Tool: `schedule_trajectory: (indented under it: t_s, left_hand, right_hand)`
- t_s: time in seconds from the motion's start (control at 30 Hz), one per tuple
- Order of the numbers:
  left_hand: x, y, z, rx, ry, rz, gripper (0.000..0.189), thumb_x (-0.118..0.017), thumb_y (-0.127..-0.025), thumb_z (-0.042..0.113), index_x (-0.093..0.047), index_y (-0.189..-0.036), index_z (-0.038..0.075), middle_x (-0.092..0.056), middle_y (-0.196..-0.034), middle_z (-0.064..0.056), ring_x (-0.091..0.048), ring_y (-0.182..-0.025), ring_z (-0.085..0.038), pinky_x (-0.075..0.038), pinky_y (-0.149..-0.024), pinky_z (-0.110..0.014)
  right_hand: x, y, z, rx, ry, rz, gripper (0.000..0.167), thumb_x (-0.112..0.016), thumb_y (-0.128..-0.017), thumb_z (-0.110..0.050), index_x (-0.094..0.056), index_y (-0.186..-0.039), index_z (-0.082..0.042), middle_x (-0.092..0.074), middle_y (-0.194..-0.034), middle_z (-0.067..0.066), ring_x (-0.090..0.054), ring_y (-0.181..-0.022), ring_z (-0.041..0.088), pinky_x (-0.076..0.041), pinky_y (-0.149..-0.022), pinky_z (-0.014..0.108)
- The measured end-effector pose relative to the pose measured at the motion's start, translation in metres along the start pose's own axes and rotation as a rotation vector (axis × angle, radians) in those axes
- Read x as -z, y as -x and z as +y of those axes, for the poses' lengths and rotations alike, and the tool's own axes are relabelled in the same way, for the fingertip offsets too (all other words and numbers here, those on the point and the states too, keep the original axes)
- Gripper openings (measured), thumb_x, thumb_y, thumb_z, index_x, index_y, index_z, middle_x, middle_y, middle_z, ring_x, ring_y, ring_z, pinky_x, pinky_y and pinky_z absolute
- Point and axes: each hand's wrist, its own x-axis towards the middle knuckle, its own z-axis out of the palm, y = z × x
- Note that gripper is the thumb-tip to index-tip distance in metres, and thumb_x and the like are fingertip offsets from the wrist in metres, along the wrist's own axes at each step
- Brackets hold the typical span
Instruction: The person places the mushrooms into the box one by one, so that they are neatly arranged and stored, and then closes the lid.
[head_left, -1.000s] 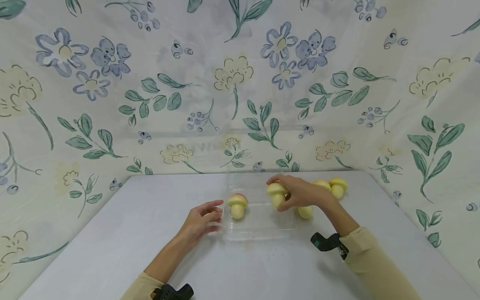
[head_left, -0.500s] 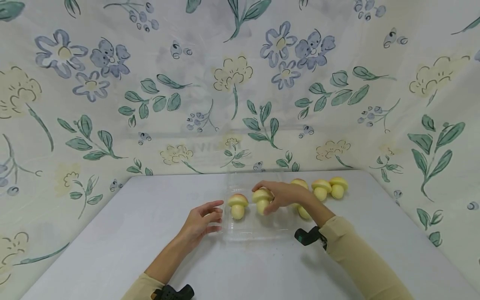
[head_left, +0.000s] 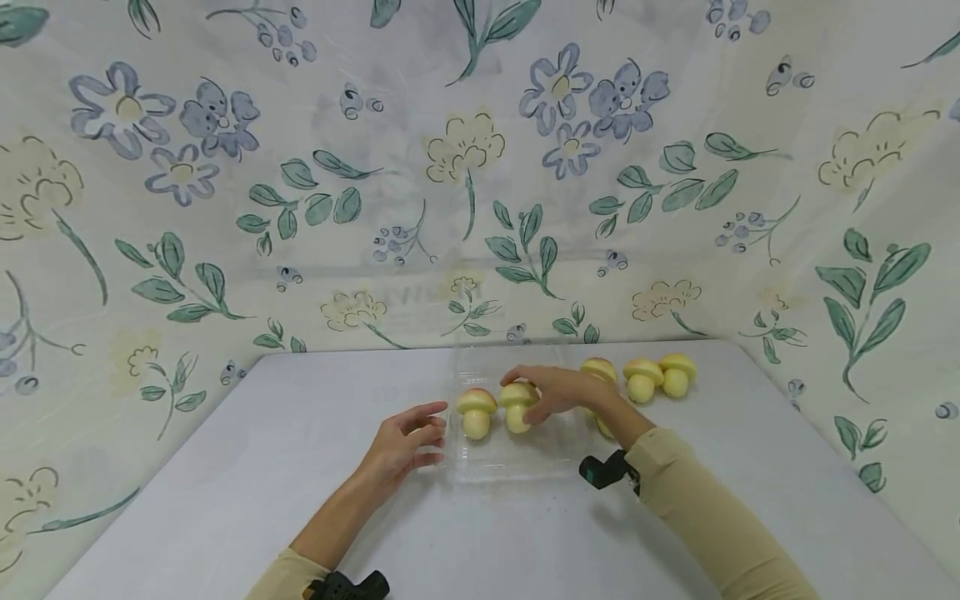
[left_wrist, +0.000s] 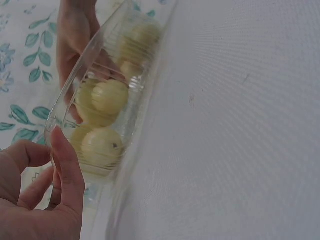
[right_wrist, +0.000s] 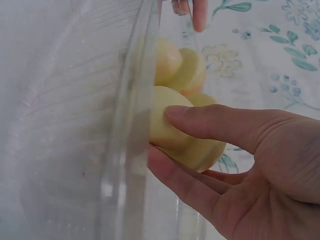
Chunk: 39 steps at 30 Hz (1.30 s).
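My right hand grips a yellow mushroom, thumb on its stem and fingers round the far side, inside a clear plastic container. Just left of it in the container stands another yellow mushroom with a reddish top. At the container's left side, my left hand pinches the thin rim, with the thumb and fingers on either side of it in the left wrist view. Through the clear wall there, both mushrooms show side by side.
Right of the container stand more yellow mushrooms, one of them partly hidden behind my right wrist. They rest on a white table. A floral cloth hangs behind the table's far edge.
My right hand has carried its mushroom leftward and down into the container, beside the first one. More mushrooms on the right have come into view. The left hand has stayed put.
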Motion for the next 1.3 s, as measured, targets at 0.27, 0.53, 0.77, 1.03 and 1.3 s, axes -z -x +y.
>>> schedule_trajectory:
  t_s: [0.27, 0.53, 0.77, 1.03, 1.3]
  left_hand:
    - [0.0, 0.001, 0.0, 0.006, -0.006, 0.008, 0.049, -0.062, -0.093, 0.004, -0.049, -0.139, -0.003, -0.058, -0.097, -0.001, -0.059, -0.081, -0.011, -0.058, -0.066, -0.023]
    - [0.0, 0.002, -0.001, 0.007, 0.002, 0.018, 0.049, -0.062, -0.091, 0.002, -0.05, -0.139, -0.003, -0.058, -0.096, 0.0, -0.059, -0.08, -0.011, -0.057, -0.065, -0.023]
    - [0.0, 0.003, 0.002, 0.004, 0.01, 0.008, 0.049, -0.06, -0.092, 0.001, -0.049, -0.14, -0.004, -0.058, -0.097, 0.001, -0.059, -0.079, -0.011, -0.057, -0.064, -0.023]
    - [0.0, 0.003, 0.002, 0.0, 0.005, 0.002, 0.049, -0.06, -0.092, 0.001, -0.048, -0.14, -0.004, -0.058, -0.097, 0.0, -0.059, -0.08, -0.011, -0.057, -0.065, -0.023]
    - [0.0, 0.002, 0.0, 0.002, 0.005, 0.011, 0.048, -0.059, -0.092, 0.0, -0.05, -0.138, -0.003, -0.058, -0.096, 0.0, -0.059, -0.079, -0.012, -0.058, -0.065, -0.024]
  right_hand:
    - [-0.002, -0.003, 0.003, -0.021, 0.002, -0.007, 0.064, -0.073, -0.087, -0.012, -0.044, -0.144, -0.016, -0.046, -0.147, 0.009, -0.048, -0.131, 0.028, -0.045, -0.106, 0.044]
    - [-0.001, 0.0, 0.005, -0.03, -0.013, -0.01, 0.064, -0.072, -0.089, -0.013, -0.043, -0.145, -0.014, -0.046, -0.146, 0.012, -0.05, -0.13, 0.03, -0.05, -0.099, 0.042]
    - [-0.001, 0.01, 0.007, -0.005, -0.032, 0.018, 0.061, -0.07, -0.09, -0.016, -0.043, -0.144, -0.015, -0.045, -0.148, 0.013, -0.052, -0.128, 0.033, -0.052, -0.095, 0.041]
    - [-0.001, 0.023, 0.015, -0.034, -0.061, 0.088, 0.059, -0.071, -0.09, -0.02, -0.045, -0.143, -0.022, -0.048, -0.144, 0.019, -0.065, -0.111, 0.028, -0.056, -0.09, 0.04]
    - [0.006, 0.043, 0.024, 0.01, -0.09, 0.184, 0.054, -0.069, -0.092, -0.019, -0.048, -0.141, -0.022, -0.051, -0.141, 0.021, -0.069, -0.106, 0.026, -0.058, -0.085, 0.036]
